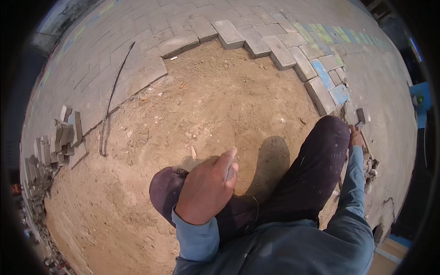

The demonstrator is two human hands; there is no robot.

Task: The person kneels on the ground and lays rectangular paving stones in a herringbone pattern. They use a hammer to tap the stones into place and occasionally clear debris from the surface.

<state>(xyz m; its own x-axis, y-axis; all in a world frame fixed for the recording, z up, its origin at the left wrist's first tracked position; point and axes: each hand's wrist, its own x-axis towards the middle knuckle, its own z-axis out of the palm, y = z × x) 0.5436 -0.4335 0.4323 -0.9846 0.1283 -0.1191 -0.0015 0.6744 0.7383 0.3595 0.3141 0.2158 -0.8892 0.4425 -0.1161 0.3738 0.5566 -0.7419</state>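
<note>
My left hand is raised over my left knee, its fingers curled and the thumb close under the forefinger. Whether anything small is pinched there I cannot make out. At the right, beside my right knee, my right hand is closed round a hammer near its head. The dark, blocky hammer head shows just beyond the hand, and the handle runs back toward me. In front of me lies bare sandy ground, bordered at the far side by a stepped edge of grey paving blocks.
Loose paving blocks are stacked at the left. A thin bent metal rod lies across the paving edge and sand. Broken rubble sits by my right forearm. Small brick chips dot the sand.
</note>
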